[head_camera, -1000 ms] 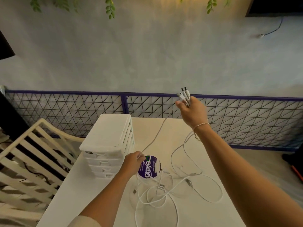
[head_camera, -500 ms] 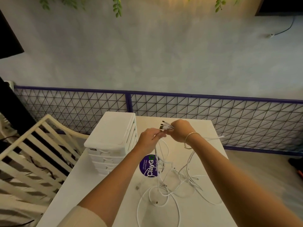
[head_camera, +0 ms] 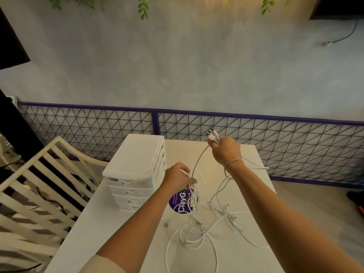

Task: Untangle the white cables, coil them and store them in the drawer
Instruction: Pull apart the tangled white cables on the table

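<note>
Above the white table (head_camera: pixel 246 158), right hand (head_camera: pixel 226 150) raised, fingers clenched round a bundle of cable plugs (head_camera: pixel 211 135). Lower, beside the drawer unit (head_camera: pixel 137 166), left hand (head_camera: pixel 178 177) pinching one white cable (head_camera: pixel 199 162). Tangled white cables (head_camera: pixel 199 231) sprawled mid-table, clear of both side edges.

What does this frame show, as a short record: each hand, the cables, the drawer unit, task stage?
right hand: raised, grips a bunch of cable plugs that stick up past its fingers
left hand: lower, pinches strands hanging from that bunch
white cables: mostly loose tangled loops on the white table
drawer unit: white, stacked drawers, all look closed, to the left of the hands
sticker: round, purple, on the table under the strands
task stage: untangling; nothing coiled or stored yet
</note>
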